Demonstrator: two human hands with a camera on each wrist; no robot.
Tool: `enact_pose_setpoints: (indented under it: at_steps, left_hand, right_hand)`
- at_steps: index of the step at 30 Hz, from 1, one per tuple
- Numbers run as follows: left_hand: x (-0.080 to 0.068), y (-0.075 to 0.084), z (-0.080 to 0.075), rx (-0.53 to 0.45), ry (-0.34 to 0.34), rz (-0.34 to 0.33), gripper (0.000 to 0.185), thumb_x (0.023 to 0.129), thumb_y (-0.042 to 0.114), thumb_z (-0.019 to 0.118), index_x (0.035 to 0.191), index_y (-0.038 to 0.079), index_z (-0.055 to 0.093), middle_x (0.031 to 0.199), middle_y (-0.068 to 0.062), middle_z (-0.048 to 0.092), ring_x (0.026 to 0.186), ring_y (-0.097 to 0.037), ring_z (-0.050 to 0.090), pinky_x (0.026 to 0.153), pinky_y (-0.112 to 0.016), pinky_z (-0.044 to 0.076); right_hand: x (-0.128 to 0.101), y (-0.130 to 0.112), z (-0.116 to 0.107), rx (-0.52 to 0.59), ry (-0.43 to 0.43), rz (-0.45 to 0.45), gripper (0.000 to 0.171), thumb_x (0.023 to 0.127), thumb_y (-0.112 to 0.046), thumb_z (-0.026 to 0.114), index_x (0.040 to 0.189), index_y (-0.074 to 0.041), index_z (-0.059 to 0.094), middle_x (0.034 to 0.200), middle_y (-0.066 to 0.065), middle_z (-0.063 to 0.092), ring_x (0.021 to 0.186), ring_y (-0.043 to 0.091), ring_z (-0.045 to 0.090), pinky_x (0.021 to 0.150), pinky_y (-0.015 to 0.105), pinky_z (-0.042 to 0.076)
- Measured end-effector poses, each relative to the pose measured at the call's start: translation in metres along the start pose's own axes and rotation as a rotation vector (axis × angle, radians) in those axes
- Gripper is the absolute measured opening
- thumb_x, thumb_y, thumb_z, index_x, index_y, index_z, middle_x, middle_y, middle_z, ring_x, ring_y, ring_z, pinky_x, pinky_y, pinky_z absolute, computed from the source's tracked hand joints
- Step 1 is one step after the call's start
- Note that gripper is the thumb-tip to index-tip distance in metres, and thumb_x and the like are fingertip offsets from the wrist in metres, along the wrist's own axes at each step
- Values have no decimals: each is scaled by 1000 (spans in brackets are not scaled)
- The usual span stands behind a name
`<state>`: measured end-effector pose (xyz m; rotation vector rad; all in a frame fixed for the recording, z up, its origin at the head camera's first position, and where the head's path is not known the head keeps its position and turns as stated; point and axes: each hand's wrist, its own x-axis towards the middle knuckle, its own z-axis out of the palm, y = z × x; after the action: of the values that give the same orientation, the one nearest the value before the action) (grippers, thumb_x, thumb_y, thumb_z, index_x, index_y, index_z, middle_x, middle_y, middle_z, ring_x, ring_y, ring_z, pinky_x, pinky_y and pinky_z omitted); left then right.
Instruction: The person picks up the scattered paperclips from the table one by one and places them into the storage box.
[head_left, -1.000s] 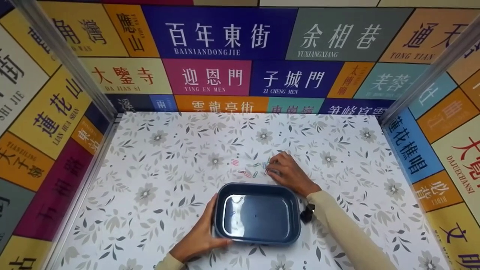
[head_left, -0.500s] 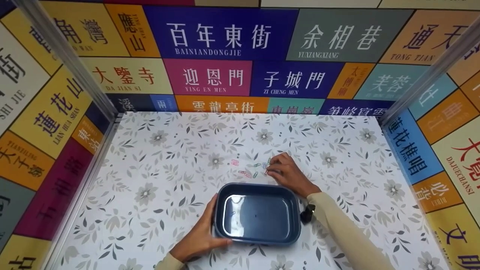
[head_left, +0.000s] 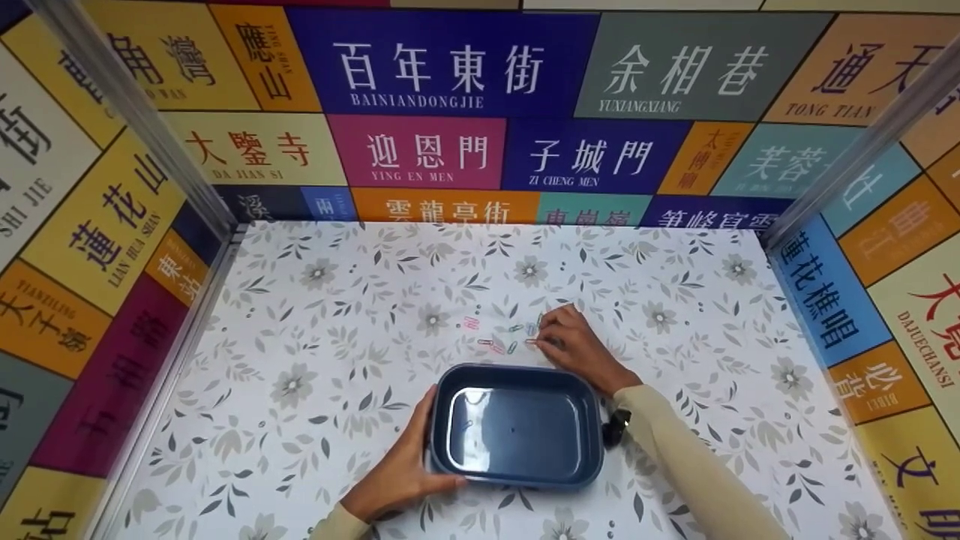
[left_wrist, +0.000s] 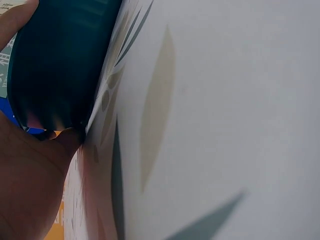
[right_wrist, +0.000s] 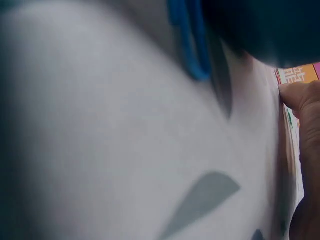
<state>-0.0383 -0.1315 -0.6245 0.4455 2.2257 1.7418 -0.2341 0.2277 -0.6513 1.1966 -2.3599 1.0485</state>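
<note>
Nearest you, the cuff of the left sleeve (head_left: 341,525) shows at the lower edge. Your left hand (head_left: 401,469) grips the dark blue container (head_left: 532,450) at its near left corner, thumb along the near side and fingers against the left wall. The container stands upright on the table, its open top facing up; a small blue mark, too small to identify, shows on its floor. To its right, a dark device (head_left: 616,428) sits at your right wrist, beside the right sleeve (head_left: 697,450).

Beyond the container's far rim, your right hand (head_left: 581,346) is drawn narrow, thumb and fingertips pinching a reddish paper clip (head_left: 531,342) just above or on the surface; which of the two you cannot tell. Just left of those fingertips lie loose clips: green paper clips (head_left: 512,348), a blue paper clip (head_left: 531,328) and pink paper clips (head_left: 471,323).

The floral table covering (head_left: 262,360) runs back to the rear wall (head_left: 442,94), panelled in coloured blocks bearing Chinese characters.
</note>
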Motion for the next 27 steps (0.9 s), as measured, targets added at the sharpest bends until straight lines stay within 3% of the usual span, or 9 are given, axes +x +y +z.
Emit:
enact_pose_setpoints:
  at_steps: [6,11,18,27]
  left_hand:
    - [1,-1,2,-3,1,-5,147,75,25,103,177,7,-1,184,-14,10,167,-31,14,132,-30,10]
    - [-1,-4,4,-5,3,16,146,76,24,103,177,7,0,184,-15,12,167,-35,15,130,-27,11]
    - [0,-5,2,1,19,58,144,75,23,103,177,5,3,183,-17,17,165,-39,21,129,-24,13]
    - [0,-1,1,12,19,25,145,75,25,104,177,7,3,184,-12,17,166,-31,22,130,-24,14]
  right_hand:
    - [-7,22,15,34,90,-91,12,94,-1,81,87,-8,75,107,11,69,97,31,55,86,44,46]
    - [-14,34,25,61,126,-122,13,96,-11,84,87,-12,76,105,5,69,96,27,56,87,39,45]
    - [13,-17,-9,85,67,-106,17,86,10,87,88,-4,77,105,14,69,98,33,59,86,48,47]
    - [23,-41,-27,148,79,26,19,89,12,84,84,-4,76,107,16,70,100,34,57,91,36,46]
